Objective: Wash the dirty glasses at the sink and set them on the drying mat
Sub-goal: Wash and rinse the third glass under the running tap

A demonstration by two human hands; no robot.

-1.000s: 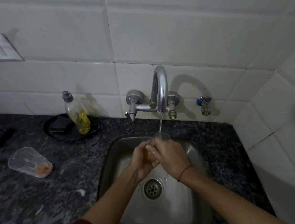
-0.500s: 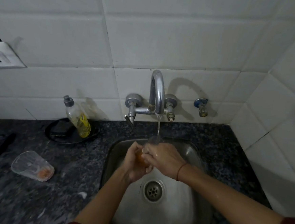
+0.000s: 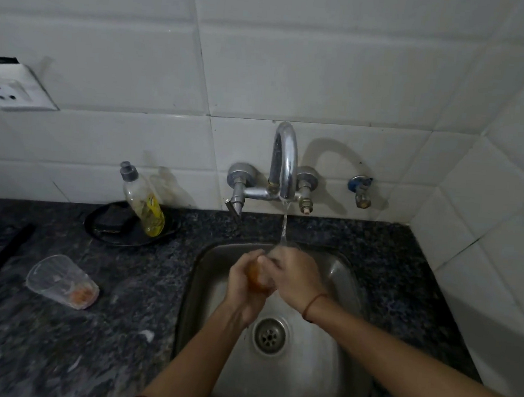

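Glass [image 3: 256, 277] clasped in left hand [image 3: 242, 287], right hand [image 3: 295, 277] curled over its rim, under running tap [image 3: 284, 159] above sink [image 3: 334, 376]. Barely shifted in the last second; orange residue still inside, so rinsing unfinished. Second glass [image 3: 63, 281] toppled on counter [image 3: 125, 319]

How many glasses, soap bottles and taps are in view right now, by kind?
Glasses: 2, the counter glass on its side and the held glass between left hand and right hand under the stream.
Soap bottles: 1, the soap bottle.
Taps: 2, the sink faucet and the wall tap.
Total: 5.
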